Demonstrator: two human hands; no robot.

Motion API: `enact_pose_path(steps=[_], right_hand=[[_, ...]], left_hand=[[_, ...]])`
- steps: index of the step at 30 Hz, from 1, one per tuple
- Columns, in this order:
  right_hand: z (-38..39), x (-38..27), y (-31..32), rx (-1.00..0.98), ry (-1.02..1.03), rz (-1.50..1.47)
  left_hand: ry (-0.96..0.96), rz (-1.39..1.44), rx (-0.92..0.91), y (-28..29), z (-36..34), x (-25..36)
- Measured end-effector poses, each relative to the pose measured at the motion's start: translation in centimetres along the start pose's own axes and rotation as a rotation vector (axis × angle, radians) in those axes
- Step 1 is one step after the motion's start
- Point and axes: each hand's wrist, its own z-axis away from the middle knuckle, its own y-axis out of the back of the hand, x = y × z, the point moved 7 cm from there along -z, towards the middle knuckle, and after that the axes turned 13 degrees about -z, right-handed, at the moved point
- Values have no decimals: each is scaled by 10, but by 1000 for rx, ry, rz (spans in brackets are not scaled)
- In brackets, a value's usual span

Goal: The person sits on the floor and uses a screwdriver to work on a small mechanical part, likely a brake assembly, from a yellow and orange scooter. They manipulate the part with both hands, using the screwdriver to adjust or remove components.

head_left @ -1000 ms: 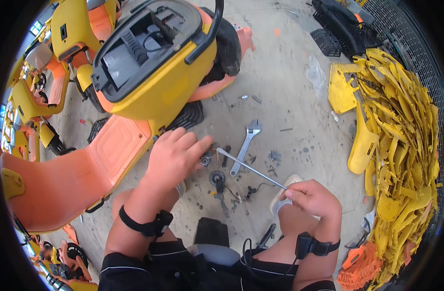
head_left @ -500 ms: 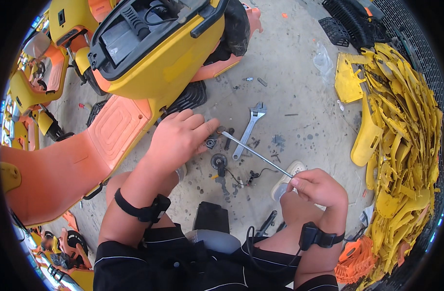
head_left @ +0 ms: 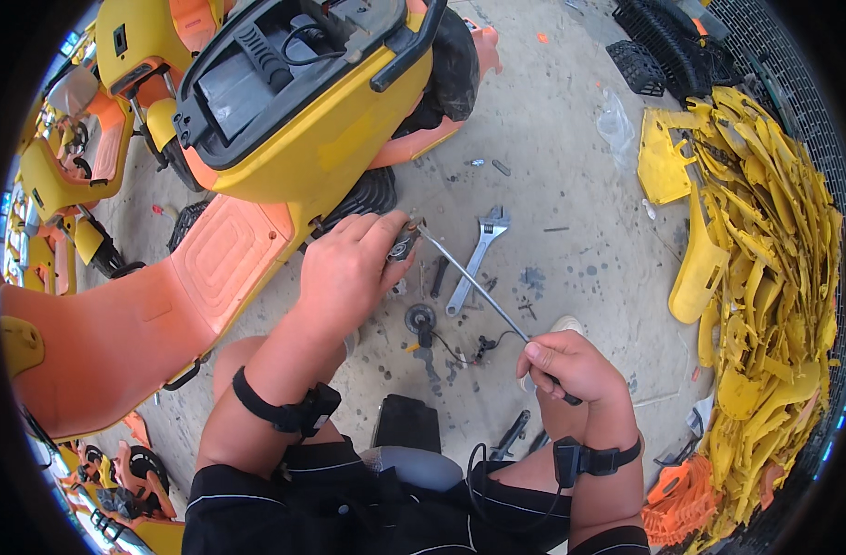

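Note:
My left hand (head_left: 349, 264) is closed around a small dark metal part (head_left: 405, 244), much of it hidden by the fingers. My right hand (head_left: 571, 368) grips a long screwdriver (head_left: 474, 282) near its dark handle. The shaft slants up and left, its tip at or very near the part; whether they touch I cannot tell. Below on the floor lie an adjustable wrench (head_left: 479, 259) and a round dark part with a cable (head_left: 421, 319).
An orange and yellow scooter (head_left: 303, 139) stands close on my left, more scooters behind it. A tall pile of yellow plastic panels (head_left: 765, 277) rises at right, with orange pieces (head_left: 680, 499) at its foot. Small bits lie scattered over the concrete floor.
The small part in my left hand has turned and now shows beside the fingers. My right hand has moved left and slightly down, and the screwdriver stands steeper with its handle showing.

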Motion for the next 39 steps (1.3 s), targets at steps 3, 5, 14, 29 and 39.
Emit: enact_pose_path(steps=[3, 5, 14, 29, 39], right_hand=[[-2, -2, 0, 12, 9, 24], [-2, -3, -5, 38, 0, 6], [20, -28, 15, 48, 109, 106], [33, -28, 26, 135, 73, 271], [36, -22, 29, 160, 16, 283]], left_hand=[[106, 55, -12, -8, 3, -1], [76, 90, 8, -11, 5, 2], [14, 7, 37, -5, -5, 4], [-140, -74, -66, 0, -6, 18], [-236, -169, -73, -5, -2, 26]])
